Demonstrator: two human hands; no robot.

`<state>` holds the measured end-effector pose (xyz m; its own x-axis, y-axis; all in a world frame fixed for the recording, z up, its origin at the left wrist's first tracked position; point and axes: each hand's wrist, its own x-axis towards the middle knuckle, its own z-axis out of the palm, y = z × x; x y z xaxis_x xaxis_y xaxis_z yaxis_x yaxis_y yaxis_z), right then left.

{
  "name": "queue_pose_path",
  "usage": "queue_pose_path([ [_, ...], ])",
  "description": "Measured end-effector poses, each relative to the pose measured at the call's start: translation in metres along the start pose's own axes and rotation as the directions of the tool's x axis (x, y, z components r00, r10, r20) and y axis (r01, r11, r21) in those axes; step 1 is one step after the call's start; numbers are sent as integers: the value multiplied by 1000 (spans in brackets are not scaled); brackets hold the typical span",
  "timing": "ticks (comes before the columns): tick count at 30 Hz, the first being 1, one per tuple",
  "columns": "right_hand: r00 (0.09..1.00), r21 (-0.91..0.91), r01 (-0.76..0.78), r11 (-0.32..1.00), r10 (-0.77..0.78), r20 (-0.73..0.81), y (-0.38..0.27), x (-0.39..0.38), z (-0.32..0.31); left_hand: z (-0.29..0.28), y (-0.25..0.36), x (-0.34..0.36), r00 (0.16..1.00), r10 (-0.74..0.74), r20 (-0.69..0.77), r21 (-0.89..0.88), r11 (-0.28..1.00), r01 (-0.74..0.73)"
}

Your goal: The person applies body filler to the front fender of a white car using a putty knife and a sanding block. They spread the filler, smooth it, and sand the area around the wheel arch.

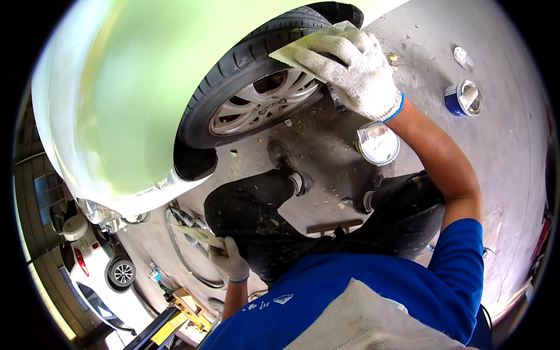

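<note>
My right hand [364, 73], in a white knitted glove with a blue cuff, grips a thin, flat putty spreader [300, 52] with pale yellow-green colour on it. Hand and spreader are in front of the tyre [201, 96] and its silver wheel [262, 108], near the wheel arch. Low on the left, my gloved left hand [231, 262] is closed on a flat plate [198, 234] smeared with pale yellow-green putty, beside my knee. A car body panel [134, 87] with blended green and white patches fills the upper left.
On the floor to the right are a tin with a pale lid [382, 149], a blue tin [452, 104] and a white perforated disc [464, 58]. A low wooden stool [335, 226] is between my legs. A hose [189, 268] curls at left, before a white car [87, 268].
</note>
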<state>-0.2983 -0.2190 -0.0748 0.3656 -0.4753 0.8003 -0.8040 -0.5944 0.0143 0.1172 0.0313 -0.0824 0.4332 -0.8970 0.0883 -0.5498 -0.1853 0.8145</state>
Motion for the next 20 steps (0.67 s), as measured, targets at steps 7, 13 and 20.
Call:
queue_pose_path([
  [7,999,60,6,998,-4,-32,-1,-1,11,3,0,1,1000,-30,-2,-38,999,30],
  [13,1000,61,24,998,-24,-7,1,3,7,5,7,2,1000,-22,-9,-38,999,21],
  [20,990,-287,71,955,-103,-96,52,48,-33,13,16,9,998,48,27,-33,998,-47],
])
